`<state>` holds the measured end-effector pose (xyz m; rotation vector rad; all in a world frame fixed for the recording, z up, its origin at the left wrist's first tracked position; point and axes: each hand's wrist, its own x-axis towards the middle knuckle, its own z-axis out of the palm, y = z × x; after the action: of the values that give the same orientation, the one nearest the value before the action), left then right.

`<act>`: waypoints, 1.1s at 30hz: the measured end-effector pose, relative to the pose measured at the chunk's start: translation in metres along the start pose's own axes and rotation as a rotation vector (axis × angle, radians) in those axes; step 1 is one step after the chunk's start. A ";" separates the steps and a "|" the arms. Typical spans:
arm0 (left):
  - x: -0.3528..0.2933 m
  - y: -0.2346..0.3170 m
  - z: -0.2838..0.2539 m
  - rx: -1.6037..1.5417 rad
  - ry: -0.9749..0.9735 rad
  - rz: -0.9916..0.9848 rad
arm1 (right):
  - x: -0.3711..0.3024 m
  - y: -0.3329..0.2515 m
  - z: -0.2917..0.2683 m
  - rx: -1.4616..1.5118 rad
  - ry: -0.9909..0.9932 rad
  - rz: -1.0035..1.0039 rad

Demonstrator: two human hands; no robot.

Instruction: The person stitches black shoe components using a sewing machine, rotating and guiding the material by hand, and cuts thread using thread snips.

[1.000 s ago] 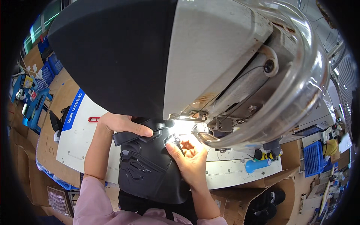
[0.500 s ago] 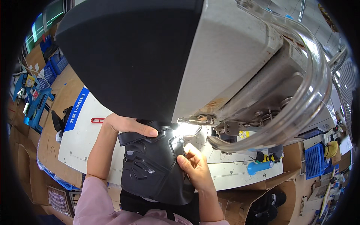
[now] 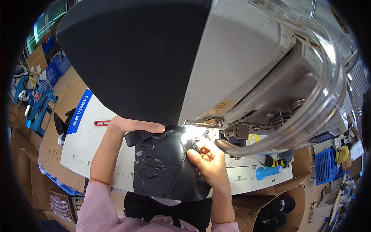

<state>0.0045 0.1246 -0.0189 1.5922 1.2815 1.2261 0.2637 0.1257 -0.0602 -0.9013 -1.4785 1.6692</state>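
White tabletop (image 3: 92, 145) fanned out across the workshop, a blue strip (image 3: 80, 111) banding its left edge, and a big machine head (image 3: 235, 62) hanging over the far side, bright light pouring under it. Right in that glare sits the upper end of the black piece (image 3: 154, 164), while its lower end reaches the surface's near edge. Left hand (image 3: 137, 125): thumb laid flat along the top by the black strap (image 3: 136, 137), fingers out of sight, so how firmly it grips, I can't tell. Right hand (image 3: 208, 160): thumb and curled fingers closed on the piece's right side! My call: spread the part under the light smooth, steer with both hands together, strap tucked aside, fingertips clear of the metal. Now the room: white surface shows leftward toward the red tool (image 3: 102, 123) and rightward toward the blue cylinder (image 3: 268, 173) near the right end. Tightest side is the far one, with the curved clear tube (image 3: 334, 77) bending close past the right hand.
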 end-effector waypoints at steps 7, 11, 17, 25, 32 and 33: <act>-0.006 0.005 0.000 0.096 -0.043 -0.087 | 0.000 -0.019 -0.003 -0.027 0.047 0.066; -0.011 0.013 0.007 0.131 -0.105 -0.066 | 0.007 -0.014 -0.021 -0.368 0.219 0.061; -0.016 0.022 0.012 0.270 -0.157 -0.054 | 0.021 -0.026 -0.031 -0.348 -0.026 -0.053; -0.012 0.016 0.009 0.215 -0.045 -0.132 | 0.007 -0.013 -0.024 -0.475 0.066 0.048; -0.044 -0.058 -0.022 -0.097 0.170 -0.180 | 0.003 0.002 -0.011 -0.346 0.179 -0.020; -0.053 -0.068 -0.028 0.188 0.250 -0.209 | 0.004 0.010 -0.010 -0.372 0.224 -0.097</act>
<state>-0.0431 0.0876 -0.0867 1.4193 1.7199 1.2288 0.2696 0.1327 -0.0710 -1.1527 -1.6732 1.1989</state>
